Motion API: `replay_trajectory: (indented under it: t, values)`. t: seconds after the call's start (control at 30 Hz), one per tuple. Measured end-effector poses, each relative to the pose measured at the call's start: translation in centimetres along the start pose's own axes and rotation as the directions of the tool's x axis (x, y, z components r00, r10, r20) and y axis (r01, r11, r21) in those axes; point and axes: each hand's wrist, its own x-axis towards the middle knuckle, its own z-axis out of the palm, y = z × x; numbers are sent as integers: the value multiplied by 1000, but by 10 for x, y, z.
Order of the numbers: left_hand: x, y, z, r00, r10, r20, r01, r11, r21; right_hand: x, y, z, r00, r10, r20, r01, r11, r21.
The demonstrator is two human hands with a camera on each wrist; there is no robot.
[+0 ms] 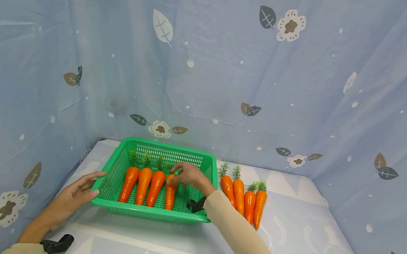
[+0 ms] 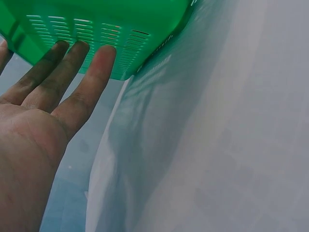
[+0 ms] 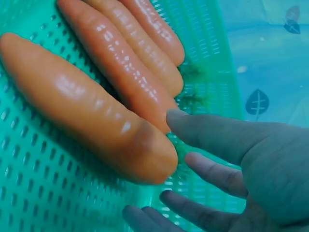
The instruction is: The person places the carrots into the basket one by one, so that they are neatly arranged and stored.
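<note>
Green and slotted, the basket [image 1: 132,207] stood at the lower centre of the head view, with three carrots [image 1: 143,186] lined up in its left half and a fourth carrot [image 1: 170,195] just right of them. My right hand [image 1: 189,174] was at the leafy end of that fourth one, fingers spread and not closed on it, while my left hand [image 1: 76,191], fingers extended, touched the basket's left side at lower left. Four loose carrots [image 1: 239,194] lay right of centre.
</note>
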Motion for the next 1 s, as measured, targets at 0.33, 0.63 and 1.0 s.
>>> replay_trajectory:
  t: [0.33, 0.63, 1.0]
  values:
    - [0, 2, 2, 1000, -10, -1, 10, 1000, 5, -30, 8, -42, 983, -182, -30, 183, 982, 50]
    - [0, -1, 1, 1000, 2, -2, -2, 1000, 8, -71, 28, -80, 956, -242, -166, 242, 970, -18]
    - [0, -2, 2, 1000, 6, -5, -5, 1000, 13, -111, 67, -106, 920, -194, -341, 193, 980, -38]
